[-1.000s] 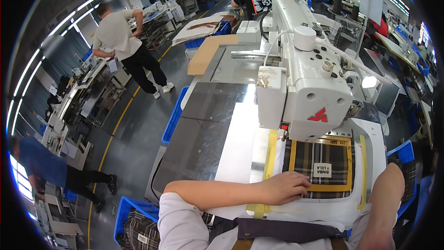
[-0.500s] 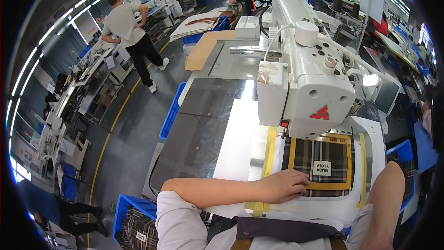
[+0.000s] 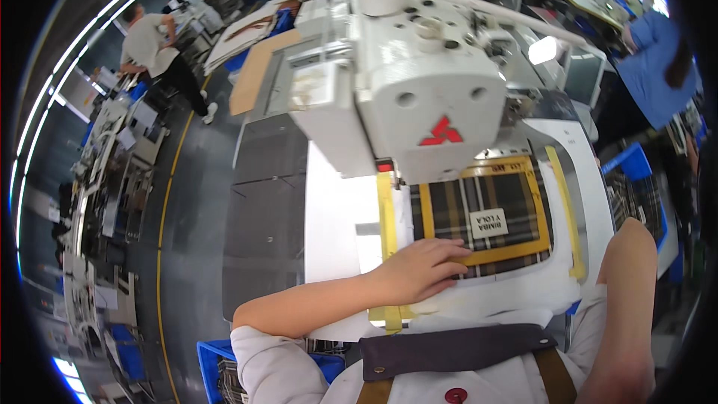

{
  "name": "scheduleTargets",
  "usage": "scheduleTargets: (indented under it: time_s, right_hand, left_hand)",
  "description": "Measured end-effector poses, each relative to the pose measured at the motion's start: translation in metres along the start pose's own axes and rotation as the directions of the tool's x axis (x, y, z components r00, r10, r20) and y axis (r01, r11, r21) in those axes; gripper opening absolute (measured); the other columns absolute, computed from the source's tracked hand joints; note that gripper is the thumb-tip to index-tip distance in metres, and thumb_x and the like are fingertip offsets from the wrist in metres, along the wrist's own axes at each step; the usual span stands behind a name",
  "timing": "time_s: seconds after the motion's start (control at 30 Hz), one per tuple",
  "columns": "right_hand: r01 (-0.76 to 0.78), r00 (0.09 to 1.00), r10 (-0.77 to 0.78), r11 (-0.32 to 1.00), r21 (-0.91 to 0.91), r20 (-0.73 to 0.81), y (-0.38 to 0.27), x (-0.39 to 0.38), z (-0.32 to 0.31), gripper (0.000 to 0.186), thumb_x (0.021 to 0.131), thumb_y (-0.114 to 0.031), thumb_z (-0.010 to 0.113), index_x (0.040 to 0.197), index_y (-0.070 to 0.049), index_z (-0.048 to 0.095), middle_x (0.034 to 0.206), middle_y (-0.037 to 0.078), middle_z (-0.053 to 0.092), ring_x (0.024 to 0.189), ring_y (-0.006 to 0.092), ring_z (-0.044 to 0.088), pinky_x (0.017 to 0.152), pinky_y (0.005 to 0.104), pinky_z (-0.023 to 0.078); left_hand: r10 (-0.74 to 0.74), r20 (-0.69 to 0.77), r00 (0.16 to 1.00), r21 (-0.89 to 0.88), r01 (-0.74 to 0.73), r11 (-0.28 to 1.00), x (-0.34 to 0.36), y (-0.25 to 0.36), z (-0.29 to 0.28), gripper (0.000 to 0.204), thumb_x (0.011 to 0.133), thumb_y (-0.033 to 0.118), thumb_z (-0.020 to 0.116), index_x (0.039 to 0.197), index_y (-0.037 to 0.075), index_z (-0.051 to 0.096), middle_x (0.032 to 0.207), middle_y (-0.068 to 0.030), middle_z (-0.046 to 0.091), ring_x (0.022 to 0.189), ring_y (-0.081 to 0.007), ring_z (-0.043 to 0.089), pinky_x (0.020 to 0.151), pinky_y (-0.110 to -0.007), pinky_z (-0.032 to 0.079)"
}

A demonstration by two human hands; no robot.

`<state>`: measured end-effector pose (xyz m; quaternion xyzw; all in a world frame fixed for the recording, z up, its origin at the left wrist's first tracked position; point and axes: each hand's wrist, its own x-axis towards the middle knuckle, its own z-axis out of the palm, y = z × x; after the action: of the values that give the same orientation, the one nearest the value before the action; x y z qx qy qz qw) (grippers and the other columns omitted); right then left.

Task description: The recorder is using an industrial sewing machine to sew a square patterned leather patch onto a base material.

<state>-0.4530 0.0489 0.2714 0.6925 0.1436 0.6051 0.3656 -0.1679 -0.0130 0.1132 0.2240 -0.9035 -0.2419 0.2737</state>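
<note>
My left hand (image 3: pixel 422 265) lies palm down with its fingers stretched out, the fingertips at the lower left corner of a yellow frame (image 3: pixel 516 253). The frame lies on dark plaid fabric (image 3: pixel 449 209), which has a small cream label (image 3: pixel 488 222) sewn or laid on it inside the frame. All this sits under the head of a large white sewing machine (image 3: pixel 441 97), on a white sheet with yellow tape strips (image 3: pixel 567 209). My right forearm (image 3: pixel 628 299) is bent and runs down to the lower edge; the right hand itself is out of the picture.
A dark glossy plate (image 3: pixel 265 209) extends left of the white sheet. Blue bins (image 3: pixel 217 352) stand at lower left, and another bin (image 3: pixel 628 163) with plaid pieces is at right. A person in a blue top (image 3: pixel 658 67) stands at the right; another in a light shirt (image 3: pixel 148 43) is at the far left.
The view has turned, so the machine and fabric appear further left and higher. A person in blue has come into sight at right. My left hand remains by the frame's corner, fingers slightly more spread.
</note>
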Motion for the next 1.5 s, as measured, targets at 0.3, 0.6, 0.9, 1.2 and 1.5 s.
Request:
scheduleTargets:
  time_s: [0.3,0.6,0.9,1.2,1.5]
  right_hand:
    - [-0.794,0.237,0.480,0.597,-0.116,0.844,0.021,-0.154,0.032,0.034,0.075,-0.011,0.070,0.108,-0.003,0.061,0.116,0.011,0.061,0.103,0.0279,0.061,0.084,0.0392,0.051]
    - [-0.683,-0.111,0.474,0.602,-0.413,0.874,0.000,-0.202,0.014,0.052,0.086,-0.035,0.063,0.123,0.001,0.058,0.132,0.015,0.055,0.126,0.0275,0.049,0.108,0.0456,0.033]
    - [-0.568,-0.133,0.526,0.654,-0.499,0.840,0.005,-0.196,0.014,0.050,0.083,-0.035,0.066,0.116,0.001,0.062,0.127,0.013,0.058,0.120,0.0256,0.051,0.109,0.0465,0.029]
    - [-0.591,-0.098,0.538,0.645,-0.483,0.837,0.009,-0.194,0.022,0.050,0.077,-0.032,0.072,0.114,0.001,0.061,0.125,0.011,0.060,0.116,0.0249,0.053,0.108,0.0455,0.031]
    - [-0.642,-0.073,0.509,0.634,-0.431,0.858,0.017,-0.200,0.010,0.046,0.076,-0.028,0.073,0.114,-0.003,0.063,0.124,0.009,0.060,0.115,0.0249,0.053,0.106,0.0445,0.033]
  left_hand:
    - [-0.311,0.012,0.950,0.165,0.305,0.938,-0.001,0.012,-0.038,0.034,0.082,0.013,0.066,0.115,0.006,0.059,0.132,-0.0115,0.053,0.127,-0.0324,0.047,0.099,-0.044,0.043]
    - [-0.447,-0.042,0.893,0.455,0.416,0.788,0.048,0.000,-0.007,0.062,0.082,0.029,0.068,0.133,0.003,0.047,0.144,-0.0188,0.040,0.133,-0.0353,0.040,0.109,-0.046,0.032]
    - [-0.442,-0.030,0.897,0.447,0.407,0.796,0.049,-0.005,-0.009,0.060,0.083,0.031,0.067,0.132,0.002,0.049,0.143,-0.0194,0.040,0.132,-0.0353,0.040,0.110,-0.046,0.031]
    - [-0.376,-0.103,0.921,0.412,0.384,0.827,0.040,-0.008,-0.006,0.055,0.081,0.028,0.070,0.127,0.004,0.053,0.133,-0.0165,0.049,0.124,-0.0358,0.048,0.106,-0.049,0.037]
    - [-0.390,-0.099,0.915,0.392,0.396,0.830,0.042,-0.007,-0.008,0.055,0.079,0.027,0.072,0.126,0.004,0.053,0.134,-0.0163,0.049,0.124,-0.0355,0.048,0.106,-0.048,0.037]
